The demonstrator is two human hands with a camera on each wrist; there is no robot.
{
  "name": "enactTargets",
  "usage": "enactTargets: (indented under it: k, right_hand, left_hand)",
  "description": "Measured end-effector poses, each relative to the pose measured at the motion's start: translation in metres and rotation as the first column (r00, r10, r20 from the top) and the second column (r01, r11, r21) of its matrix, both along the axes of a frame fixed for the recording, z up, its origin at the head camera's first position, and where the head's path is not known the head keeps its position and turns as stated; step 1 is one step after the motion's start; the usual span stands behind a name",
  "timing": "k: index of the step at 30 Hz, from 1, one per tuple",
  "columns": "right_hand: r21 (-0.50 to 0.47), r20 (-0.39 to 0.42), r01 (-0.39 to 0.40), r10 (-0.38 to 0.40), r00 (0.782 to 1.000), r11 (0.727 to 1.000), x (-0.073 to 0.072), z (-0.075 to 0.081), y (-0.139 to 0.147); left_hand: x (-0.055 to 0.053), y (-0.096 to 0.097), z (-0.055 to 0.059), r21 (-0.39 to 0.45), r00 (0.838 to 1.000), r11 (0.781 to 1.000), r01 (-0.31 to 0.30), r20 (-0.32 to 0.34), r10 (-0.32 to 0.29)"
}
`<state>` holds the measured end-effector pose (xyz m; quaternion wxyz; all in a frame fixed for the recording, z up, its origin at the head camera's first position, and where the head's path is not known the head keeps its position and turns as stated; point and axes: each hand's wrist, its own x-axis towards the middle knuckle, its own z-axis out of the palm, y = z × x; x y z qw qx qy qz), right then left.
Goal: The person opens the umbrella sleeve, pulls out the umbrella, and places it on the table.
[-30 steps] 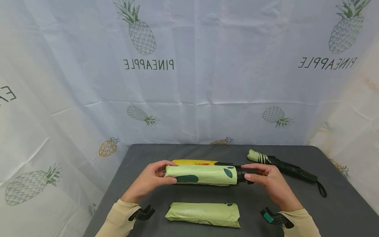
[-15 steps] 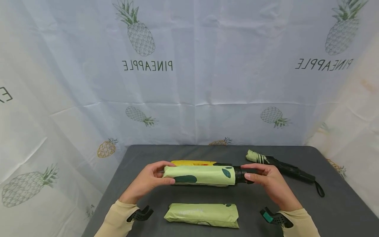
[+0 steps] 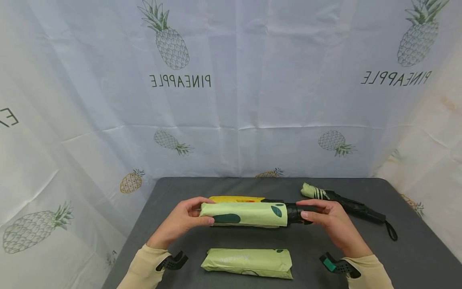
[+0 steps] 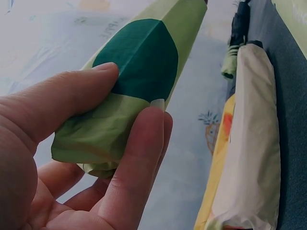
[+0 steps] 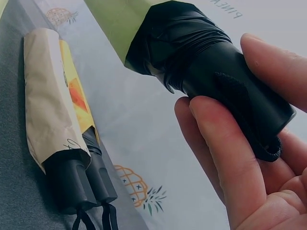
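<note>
A folded umbrella [image 3: 245,213] in a light green sleeve with dark green leaf prints is held level above the table by both hands. My left hand [image 3: 180,222] grips the closed left end of the sleeve, thumb [image 4: 91,86] on one side and fingers on the other. At the other end, my right hand [image 3: 332,222] pinches the umbrella's black handle [image 5: 235,86], with a wrist strap looped under it. Black gathered fabric [image 5: 187,40] shows between sleeve and handle. Nearer the person, a flat-looking green sleeve [image 3: 249,263] lies on the table.
Behind the held umbrella lie a yellow-sleeved umbrella [image 3: 236,198] and a beige-sleeved umbrella [image 5: 50,96], side by side. A black umbrella [image 3: 346,202] with a green end and wrist strap rests at the back right of the dark table [image 3: 191,184]. A pineapple-print curtain [image 3: 238,100] hangs behind.
My right hand has shifted slightly to the right, and a little more of the black handle end shows beyond the sleeve. The left hand keeps its place.
</note>
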<state>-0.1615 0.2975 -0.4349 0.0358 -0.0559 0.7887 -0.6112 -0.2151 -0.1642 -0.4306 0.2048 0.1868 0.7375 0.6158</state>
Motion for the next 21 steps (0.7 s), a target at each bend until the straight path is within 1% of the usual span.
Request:
enactTargets:
  k: [2,6,13,17,21]
  right_hand:
    - [-0.003,-0.01,-0.008,0.008,1.0,1.0,0.0003,-0.0005,0.001]
    - [-0.007,-0.005,0.003,-0.003,1.0,1.0,0.0005,-0.0009,0.0023]
    - [0.02,0.006,0.022,-0.022,1.0,1.0,0.0017,0.0015,0.0051]
    - [0.006,0.019,0.02,-0.02,1.0,1.0,0.003,0.0024,0.0058]
    - [-0.008,0.014,0.015,-0.015,1.0,1.0,0.0027,0.0031,0.0075]
  left_hand:
    - [0.0002,0.0,-0.0002,0.002,1.0,1.0,0.0,-0.001,0.0]
    - [0.0005,0.0001,-0.0002,0.003,1.0,1.0,-0.003,-0.007,0.003]
    - [0.001,0.0006,-0.0003,0.004,1.0,1.0,-0.01,-0.008,0.01]
    - [0.0008,0.0005,-0.0009,0.003,1.0,1.0,-0.011,-0.006,0.011]
    - [0.001,0.0,-0.0017,0.001,1.0,1.0,-0.012,-0.008,0.012]
